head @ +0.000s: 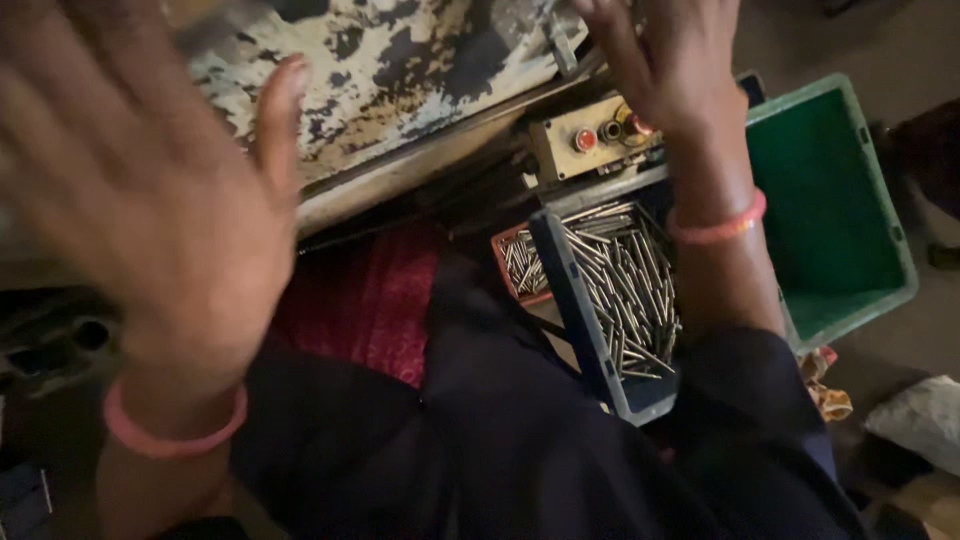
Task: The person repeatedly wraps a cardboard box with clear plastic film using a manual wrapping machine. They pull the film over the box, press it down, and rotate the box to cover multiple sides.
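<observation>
My left hand (150,190) is raised close to the camera, blurred, palm flat and fingers spread, holding nothing. My right hand (665,60) reaches forward with fingers apart over a small control box (580,145) that has a red button. Both wrists wear pink bands. Below my right forearm a dark blue bin (590,330) holds several thin metal pins (620,290). A smaller orange bin (512,270) with more pins sits to its left.
A worn machine surface with flaking white paint (400,80) spans the top. A green plastic crate (880,200) stands to the right. Red cloth (370,300) and my dark clothing fill the lower middle. A pale bag (920,420) lies at lower right.
</observation>
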